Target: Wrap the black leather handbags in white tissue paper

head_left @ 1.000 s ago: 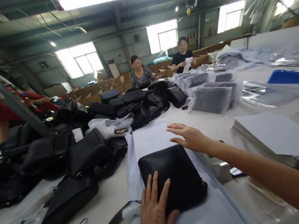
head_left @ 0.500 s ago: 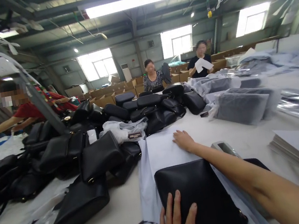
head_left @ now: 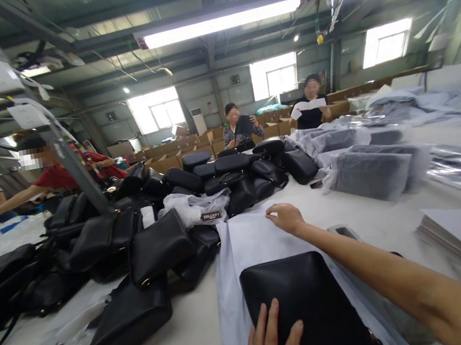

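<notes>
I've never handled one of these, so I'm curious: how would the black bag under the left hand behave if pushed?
The black bag would probably hold its shape, since its outline looks full and its face unwrinkled. Lying flat, it seems unlikely to roll or tip. It might drag the thin-looking white sheets beneath it.

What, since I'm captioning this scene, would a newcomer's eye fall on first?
At bottom centre, a smooth black bag lies on pale sheets, the left grip spread on it and the right grip near the sheets' far end. A heap of black bags sprawls to the left and behind, a DELUXITY tag standing out among them. Overhead glows a long bright light.
</notes>
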The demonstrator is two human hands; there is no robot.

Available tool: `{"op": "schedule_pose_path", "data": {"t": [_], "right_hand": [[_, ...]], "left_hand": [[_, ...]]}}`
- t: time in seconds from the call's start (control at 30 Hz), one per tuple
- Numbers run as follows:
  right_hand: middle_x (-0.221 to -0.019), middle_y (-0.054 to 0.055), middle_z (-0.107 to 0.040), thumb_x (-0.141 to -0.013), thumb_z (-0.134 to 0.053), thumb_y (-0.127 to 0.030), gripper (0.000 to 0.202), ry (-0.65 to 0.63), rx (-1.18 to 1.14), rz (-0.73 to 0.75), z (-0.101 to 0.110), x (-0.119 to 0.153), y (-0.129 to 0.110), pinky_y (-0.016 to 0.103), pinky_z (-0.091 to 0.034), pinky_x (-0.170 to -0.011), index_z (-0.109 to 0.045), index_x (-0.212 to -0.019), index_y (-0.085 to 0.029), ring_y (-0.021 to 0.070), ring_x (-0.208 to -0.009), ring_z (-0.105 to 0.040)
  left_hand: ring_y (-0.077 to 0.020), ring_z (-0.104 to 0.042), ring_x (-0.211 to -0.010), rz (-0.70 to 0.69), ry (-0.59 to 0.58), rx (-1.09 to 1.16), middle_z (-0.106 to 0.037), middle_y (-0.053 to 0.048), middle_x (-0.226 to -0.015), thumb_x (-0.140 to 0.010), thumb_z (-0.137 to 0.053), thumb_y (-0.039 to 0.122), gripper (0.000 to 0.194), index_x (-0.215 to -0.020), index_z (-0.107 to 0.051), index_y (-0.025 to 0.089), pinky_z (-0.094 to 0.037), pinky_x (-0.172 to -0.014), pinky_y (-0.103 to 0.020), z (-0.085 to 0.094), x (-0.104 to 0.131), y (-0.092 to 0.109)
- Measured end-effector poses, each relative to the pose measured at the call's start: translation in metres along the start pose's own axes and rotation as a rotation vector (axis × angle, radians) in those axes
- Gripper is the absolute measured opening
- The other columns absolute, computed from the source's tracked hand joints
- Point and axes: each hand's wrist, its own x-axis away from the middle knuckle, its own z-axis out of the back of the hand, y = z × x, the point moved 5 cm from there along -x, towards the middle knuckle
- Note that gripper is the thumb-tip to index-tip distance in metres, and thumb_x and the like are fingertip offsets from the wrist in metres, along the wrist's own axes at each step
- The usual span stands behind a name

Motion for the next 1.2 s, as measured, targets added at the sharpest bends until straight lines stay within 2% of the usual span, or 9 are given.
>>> {"op": "schedule_pose_path", "data": {"t": [0.07, 0.2, 0.4, 0.57, 0.83, 0.97, 1.03, 1.1, 1.2], "right_hand": [[-0.116, 0.0, -0.072, -0.096, -0.054, -0.037, 0.022, 0.025, -0.029, 0.035, 0.012, 0.009, -0.004, 0.031, -0.047, -0.095, -0.072, -0.105, -0.03, 0.0202, -0.106, -0.065], [-0.125, 0.0, -0.068, -0.097, -0.05, -0.039, 0.027, -0.003, -0.058, 0.089, 0.024, 0.024, -0.006, 0.03, -0.044, -0.1, -0.07, -0.114, -0.031, 0.0192, -0.113, -0.063], [-0.144, 0.017, -0.053, -0.091, -0.059, -0.042, 0.049, -0.107, 0.001, -0.079, -0.001, 0.014, 0.013, 0.044, -0.04, -0.106, -0.06, -0.133, -0.017, 0.031, -0.134, -0.047], [-0.134, 0.008, -0.063, -0.091, -0.057, -0.031, 0.024, -0.11, -0.034, -0.048, -0.019, 0.001, 0.016, 0.04, -0.043, -0.104, -0.078, -0.1, -0.023, 0.0264, -0.124, -0.057], [-0.127, 0.0, -0.068, -0.098, -0.049, -0.039, 0.029, 0.089, -0.198, 0.179, 0.022, 0.019, -0.009, 0.036, -0.047, -0.105, -0.075, -0.11, -0.031, 0.0206, -0.115, -0.064], [-0.129, -0.001, -0.067, -0.098, -0.052, -0.035, 0.025, 0.219, -0.339, 0.475, 0.065, 0.057, -0.028, 0.04, -0.04, -0.113, -0.073, -0.113, -0.032, 0.0183, -0.116, -0.064], [-0.132, 0.001, -0.065, -0.096, -0.057, -0.036, 0.025, 0.237, -0.423, 0.601, 0.086, 0.08, -0.033, 0.042, -0.037, -0.115, -0.07, -0.117, -0.032, 0.0202, -0.121, -0.061], [-0.142, 0.003, -0.057, -0.093, -0.061, -0.044, 0.039, 0.195, -0.51, 0.55, 0.099, 0.094, -0.028, 0.043, -0.035, -0.117, -0.063, -0.129, -0.031, 0.0234, -0.132, -0.052], [-0.156, 0.008, -0.039, -0.092, -0.051, -0.061, 0.067, 0.082, -0.696, 0.161, 0.102, 0.097, -0.004, 0.047, -0.032, -0.118, -0.041, -0.149, -0.027, 0.027, -0.141, -0.04]], "left_hand": [[-0.0273, -0.063, -0.121, 0.013, -0.056, 0.215, -0.061, -0.006, -0.138, -0.085, -0.07, 0.043, 0.068, -0.147, -0.042, 0.036, -0.057, -0.095, -0.036, 0.014, -0.011, -0.017], [-0.021, -0.069, -0.108, 0.433, -0.065, 0.459, -0.07, -0.006, -0.125, -0.094, -0.054, 0.041, 0.041, -0.132, -0.06, 0.029, -0.057, -0.093, -0.033, 0.031, -0.049, -0.076], [-0.0273, -0.066, -0.113, 0.585, -0.041, 0.614, -0.07, -0.012, -0.123, -0.089, -0.053, 0.042, 0.04, -0.116, -0.07, 0.019, -0.055, -0.095, -0.043, -0.002, -0.096, -0.115], [-0.0262, -0.061, -0.121, 0.587, -0.056, 0.66, -0.069, -0.008, -0.126, -0.089, -0.054, 0.042, 0.037, -0.115, -0.071, 0.023, -0.049, -0.102, -0.042, -0.01, -0.098, -0.119], [-0.0355, -0.047, -0.135, 0.83, 0.008, 0.85, -0.051, -0.02, -0.146, -0.081, -0.066, 0.058, 0.075, -0.141, -0.05, 0.015, -0.037, -0.112, -0.048, -0.033, -0.115, -0.173], [-0.0386, -0.045, -0.137, 0.864, -0.018, 1.039, -0.042, -0.026, -0.15, -0.08, -0.063, 0.067, 0.094, -0.152, -0.029, 0.016, -0.038, -0.109, -0.054, -0.044, -0.146, -0.177], [-0.0353, -0.048, -0.135, 0.802, -0.021, 1.14, -0.048, -0.022, -0.148, -0.079, -0.068, 0.064, 0.089, -0.149, -0.035, 0.021, -0.041, -0.109, -0.05, -0.037, -0.16, -0.171], [-0.032, -0.059, -0.123, 0.727, -0.034, 1.223, -0.062, -0.017, -0.134, -0.074, -0.076, 0.057, 0.078, -0.137, -0.051, 0.018, -0.047, -0.104, -0.045, -0.023, -0.17, -0.163], [-0.0262, -0.071, -0.095, 0.668, -0.076, 1.289, -0.075, -0.013, -0.106, -0.068, -0.085, 0.047, 0.057, -0.109, -0.068, 0.011, -0.055, -0.089, -0.039, -0.001, -0.173, -0.15]]}}
